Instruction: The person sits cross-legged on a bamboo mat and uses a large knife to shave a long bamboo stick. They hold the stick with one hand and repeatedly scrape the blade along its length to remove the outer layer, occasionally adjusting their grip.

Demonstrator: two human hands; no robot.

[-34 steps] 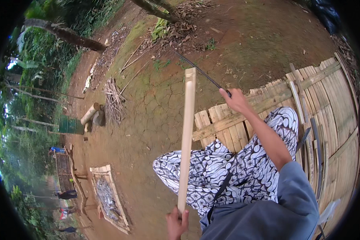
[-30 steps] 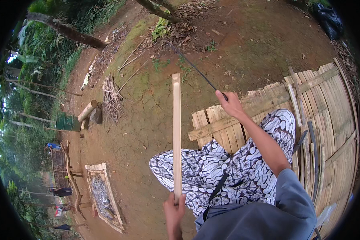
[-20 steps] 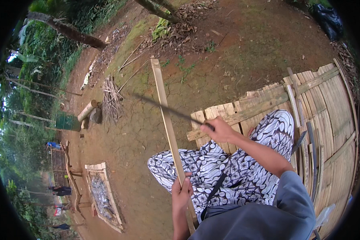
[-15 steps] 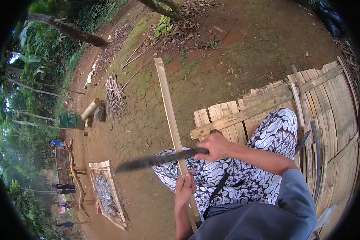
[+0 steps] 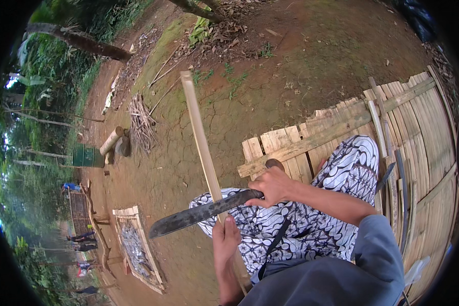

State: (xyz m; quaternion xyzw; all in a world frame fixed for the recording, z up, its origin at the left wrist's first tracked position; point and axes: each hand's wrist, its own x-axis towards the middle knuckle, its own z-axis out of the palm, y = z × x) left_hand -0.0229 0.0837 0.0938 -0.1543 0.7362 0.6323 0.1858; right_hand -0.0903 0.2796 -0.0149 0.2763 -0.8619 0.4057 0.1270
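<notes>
A long, pale split-bamboo strip (image 5: 201, 137) slants up and away from my lap. My left hand (image 5: 226, 232) is closed around its lower part, thumb pointing along it. In my right hand (image 5: 271, 187) I grip a machete (image 5: 201, 214) by its handle, whose rounded end (image 5: 274, 164) sticks out past my fist. The dark, broad blade reaches to the left and lies across the strip, just beyond my left thumb. Whether its edge has bitten into the bamboo cannot be made out. Patterned trousers (image 5: 311, 224) cover my legs beneath both hands.
I sit on a split-bamboo platform (image 5: 428, 148), with loose strips (image 5: 403, 204) and another dark blade (image 5: 386, 177) at my right. A wood-framed bed of ash (image 5: 137, 250), a bundle of sticks (image 5: 140, 122) and a green drum (image 5: 86, 155) are on the ground leftward. People stand far left.
The machete's blade has come down and nearer along the strip, from blurred to sharp. The strip's far end has swung left. My left hand has shifted slightly left.
</notes>
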